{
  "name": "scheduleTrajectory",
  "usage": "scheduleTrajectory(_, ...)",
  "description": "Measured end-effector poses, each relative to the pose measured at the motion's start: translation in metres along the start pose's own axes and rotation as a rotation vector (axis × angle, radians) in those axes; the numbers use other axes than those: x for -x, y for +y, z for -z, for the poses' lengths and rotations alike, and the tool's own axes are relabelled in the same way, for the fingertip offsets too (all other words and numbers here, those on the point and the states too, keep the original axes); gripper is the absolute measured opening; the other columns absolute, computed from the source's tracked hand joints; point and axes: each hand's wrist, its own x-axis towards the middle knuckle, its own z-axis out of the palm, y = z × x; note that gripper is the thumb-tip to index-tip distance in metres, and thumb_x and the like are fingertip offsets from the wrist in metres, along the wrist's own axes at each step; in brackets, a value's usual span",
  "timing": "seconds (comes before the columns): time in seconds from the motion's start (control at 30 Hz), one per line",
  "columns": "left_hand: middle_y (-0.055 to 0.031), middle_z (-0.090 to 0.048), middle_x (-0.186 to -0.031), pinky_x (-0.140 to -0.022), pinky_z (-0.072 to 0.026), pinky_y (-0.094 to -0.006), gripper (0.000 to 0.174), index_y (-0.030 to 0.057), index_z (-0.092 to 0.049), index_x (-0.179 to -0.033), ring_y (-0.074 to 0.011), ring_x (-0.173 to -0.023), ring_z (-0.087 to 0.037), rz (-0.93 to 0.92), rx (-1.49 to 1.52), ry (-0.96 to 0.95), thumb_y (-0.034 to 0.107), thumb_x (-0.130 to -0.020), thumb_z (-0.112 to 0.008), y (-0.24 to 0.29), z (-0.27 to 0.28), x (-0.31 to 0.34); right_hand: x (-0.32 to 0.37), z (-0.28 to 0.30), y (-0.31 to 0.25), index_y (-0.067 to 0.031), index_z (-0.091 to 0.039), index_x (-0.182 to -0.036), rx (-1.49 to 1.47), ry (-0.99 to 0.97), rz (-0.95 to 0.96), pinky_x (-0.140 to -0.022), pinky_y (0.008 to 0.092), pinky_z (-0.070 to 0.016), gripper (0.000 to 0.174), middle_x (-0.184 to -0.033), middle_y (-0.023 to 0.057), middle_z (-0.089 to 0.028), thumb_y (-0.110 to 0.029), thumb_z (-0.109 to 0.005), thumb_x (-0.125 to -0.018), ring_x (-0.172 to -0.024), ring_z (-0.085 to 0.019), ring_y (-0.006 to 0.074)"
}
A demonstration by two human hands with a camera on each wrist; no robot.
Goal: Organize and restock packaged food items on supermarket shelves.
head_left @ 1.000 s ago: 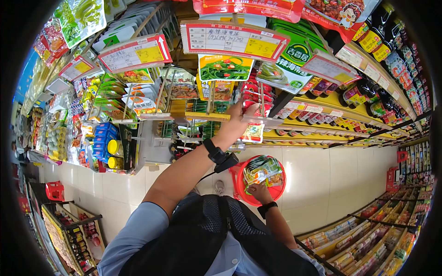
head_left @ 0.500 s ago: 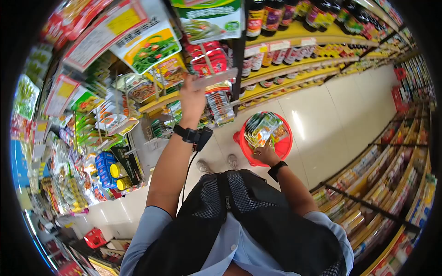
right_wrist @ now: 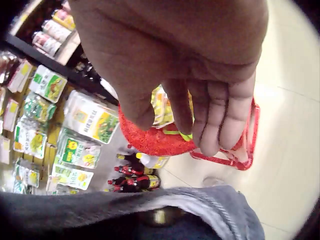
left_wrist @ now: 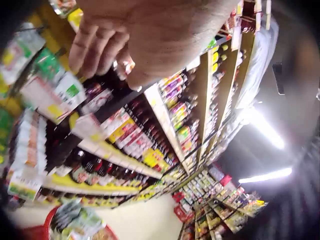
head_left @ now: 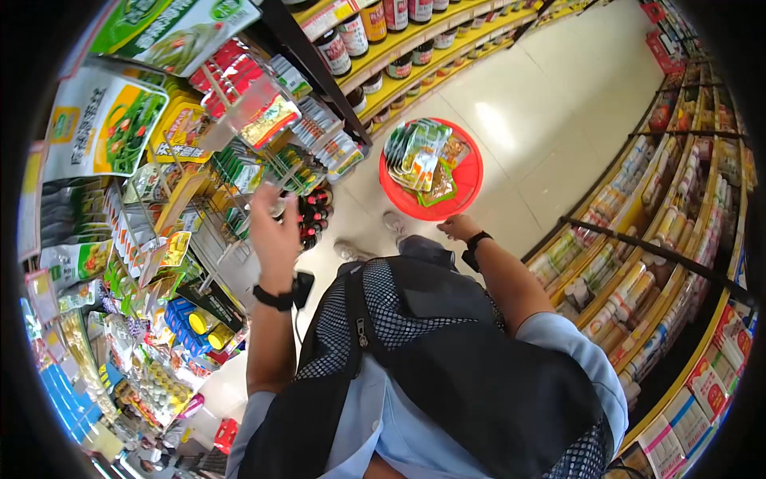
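Note:
My left hand (head_left: 274,238) is raised beside the hanging food packets at the left, its fingers extended and nothing visibly held. In the left wrist view, that hand (left_wrist: 150,37) has its fingers slightly bent. The right hand (head_left: 459,228) hovers just below the rim of a round red basket (head_left: 477,177), which holds green-and-white packets (head_left: 416,152). Seen from the right wrist, the hand (right_wrist: 175,55) has relaxed, loosely bent fingers in front of the basket, and no object shows in its grasp.
Racks of hanging packets (head_left: 104,124) stand at the left. Shelves of jars (head_left: 375,22) run along the top, and shelves of rolled packs (head_left: 622,295) line the right. Dark bottles with red caps (head_left: 313,215) stand low near the left hand. Both shoes are on the tiled floor (head_left: 511,160).
The view has swung right. My left hand has drawn back from the hanging red packets, and the right hand has moved from the packets in the basket to outside its rim.

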Motion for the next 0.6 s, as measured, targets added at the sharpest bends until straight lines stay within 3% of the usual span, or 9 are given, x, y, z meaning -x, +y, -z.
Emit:
scheduleTrajectory(0.1,-0.0076,-0.064,-0.089,-0.065,-0.0492,-0.0332,0.033,0.0051,-0.056,-0.110,-0.0197,-0.072,-0.061,0.013,0.103,-0.525,0.023,-0.085,-0.067,-0.068,-0.025,0.080,-0.002,-0.002,0.026,-0.0010,-0.067,-0.087,-0.076,-0.016,-0.202,-0.052,0.0286,-0.0502,0.035,-0.070,0.0069,-0.066,-0.036,-0.064,-0.084,-0.057,-0.062,0.0139)
scheduleTrajectory(0.13,-0.0093,-0.065,-0.086,-0.064,-0.0491,-0.0331,0.032,0.0060,-0.058,-0.110,-0.0214,-0.072,-0.061,0.223,0.085,-0.771,0.025,-0.086,-0.066,-0.092,-0.034,0.102,-0.004,-0.004,0.033,-0.0008,-0.067,-0.087,-0.086,0.010,-0.196,-0.052,0.0287,-0.0501,0.035,-0.069,0.0068,-0.066,-0.035,-0.064,-0.084,-0.057,-0.062,0.0142)
scheduleTrajectory(0.27,-0.0223,-0.066,-0.099,-0.084,-0.0494,-0.0429,0.047,0.0020,-0.062,-0.105,-0.0356,-0.095,-0.063,0.520,-0.334,-0.979,0.044,-0.086,-0.058,-0.260,-0.050,0.243,-0.033,-0.013,0.043,-0.0019,-0.069,-0.084,-0.081,0.128,-0.110,-0.061,0.0340,-0.0529,0.040,-0.064,0.0100,-0.066,-0.041,-0.063,-0.078,-0.061,-0.066,0.0208)
scheduleTrajectory(0.3,-0.0214,-0.067,-0.095,-0.083,-0.0501,-0.0429,0.048,-0.0003,-0.065,-0.099,-0.0355,-0.090,-0.065,0.550,-0.623,-1.284,0.045,-0.086,-0.056,-0.309,-0.054,0.277,-0.040,-0.007,0.033,-0.0016,-0.069,-0.086,-0.044,0.137,-0.098,-0.065,0.0355,-0.0532,0.042,-0.068,0.0120,-0.067,-0.043,-0.064,-0.077,-0.066,-0.067,0.0234)
scheduleTrajectory(0.33,-0.0198,-0.068,-0.089,-0.078,-0.0514,-0.0441,0.051,-0.0024,-0.067,-0.094,-0.0367,-0.081,-0.066,0.804,-0.620,-1.251,0.046,-0.087,-0.052,-0.331,-0.050,0.311,-0.049,-0.002,0.025,-0.0013,-0.069,-0.088,0.000,0.146,-0.085,-0.069,0.0371,-0.0535,0.044,-0.072,0.0140,-0.068,-0.044,-0.064,-0.077,-0.070,-0.068,0.0260)
scheduleTrajectory(0.37,-0.0174,-0.068,-0.081,-0.071,-0.0527,-0.0411,0.050,-0.0039,-0.064,-0.097,-0.0324,-0.071,-0.066,0.458,-0.541,-1.576,0.044,-0.086,-0.056,-0.355,-0.043,0.325,-0.062,-0.001,0.021,-0.0012,-0.069,-0.092,0.000,0.215,-0.041,-0.073,0.0381,-0.0528,0.047,-0.078,0.0161,-0.068,-0.046,-0.065,-0.076,-0.076,-0.068,0.0279)
scheduleTrajectory(0.4,-0.0158,-0.067,-0.079,-0.067,-0.0524,-0.0364,0.044,-0.0022,-0.062,-0.099,-0.0258,-0.069,-0.067,0.746,-0.201,-1.172,0.039,-0.086,-0.061,-0.309,-0.029,0.309,-0.076,-0.002,0.016,-0.0011,-0.068,-0.095,-0.003,0.285,0.006,-0.077,0.0391,-0.0520,0.051,-0.083,0.0182,-0.068,-0.048,-0.065,-0.076,-0.082,-0.067,0.0298)
scheduleTrajectory(0.47,-0.0142,-0.067,-0.077,-0.066,-0.0520,-0.0328,0.037,-0.0007,-0.060,-0.100,-0.0208,-0.068,-0.067,0.788,-0.095,-1.005,0.034,-0.086,-0.064,-0.236,-0.026,0.266,-0.092,0.000,-0.006,-0.0002,-0.066,-0.101,-0.005,0.327,0.037,-0.081,0.0407,-0.0508,0.053,-0.092,0.0219,-0.068,-0.048,-0.064,-0.077,-0.091,-0.066,0.0332)
scheduleTrajectory(0.6,-0.0125,-0.066,-0.083,-0.067,-0.0521,-0.0314,0.033,-0.0003,-0.060,-0.102,-0.0209,-0.068,-0.066,0.867,0.030,-0.847,0.030,-0.089,-0.063,-0.228,-0.050,0.241,-0.128,0.020,-0.065,0.0033,-0.054,-0.121,-0.125,0.391,0.072,-0.091,0.0401,-0.0469,0.083,-0.112,0.0252,-0.062,-0.059,-0.070,-0.070,-0.106,-0.061,0.0351)
